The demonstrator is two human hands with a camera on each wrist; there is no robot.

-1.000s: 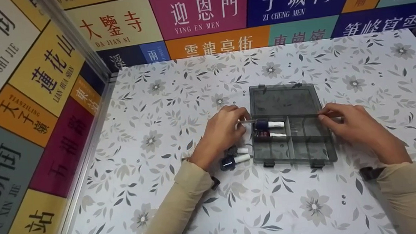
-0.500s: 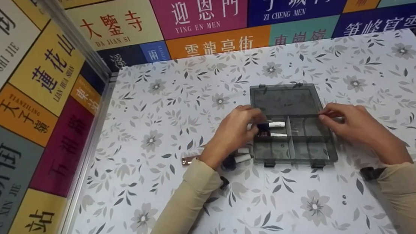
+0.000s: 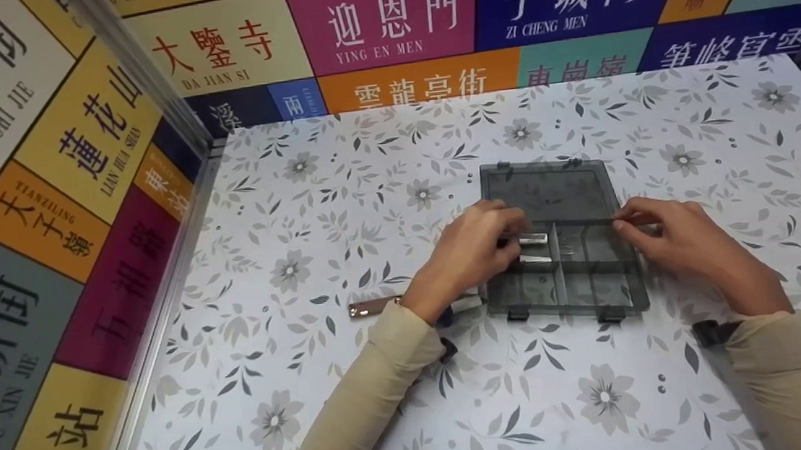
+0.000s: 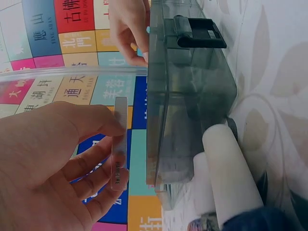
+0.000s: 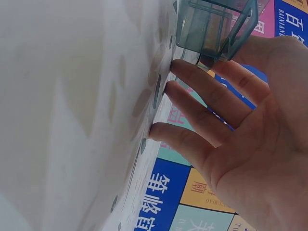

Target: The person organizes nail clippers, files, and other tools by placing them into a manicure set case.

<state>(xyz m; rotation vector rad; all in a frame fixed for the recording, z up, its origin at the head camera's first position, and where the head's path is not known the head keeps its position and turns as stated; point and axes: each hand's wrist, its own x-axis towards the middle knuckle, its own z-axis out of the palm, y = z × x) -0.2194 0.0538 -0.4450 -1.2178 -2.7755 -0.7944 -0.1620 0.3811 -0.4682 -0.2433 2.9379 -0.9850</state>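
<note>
My left hand (image 3: 475, 247) reaches over the left side of a smoky see-through compartment box (image 3: 546, 190). Between thumb and fingers it pinches a clear nail file (image 4: 118, 166) lettered MANICURE, visible in the left wrist view. Two nail polish bottles lie in the compartment beneath; only their pale caps (image 3: 534, 239) show past the hand. At the box's right edge, my right hand (image 3: 677, 237) grips the rim with thumb and forefinger. Its other fingertips (image 5: 159, 131) rest on the table in the right wrist view.
Left of the box, nail polish bottles lie on the table, partly behind my left wrist; a white cap (image 4: 233, 173) shows close by. Farther left is a brown strip with a metallic end (image 3: 375, 307). Sign-printed panels (image 3: 383, 27) stand behind the flower-patterned table (image 3: 340, 201).
My left hand has moved right with the nail file, from beside the box to over its left compartment, covering the bottles there. The brown strip has come into sight. My right hand stays put.
</note>
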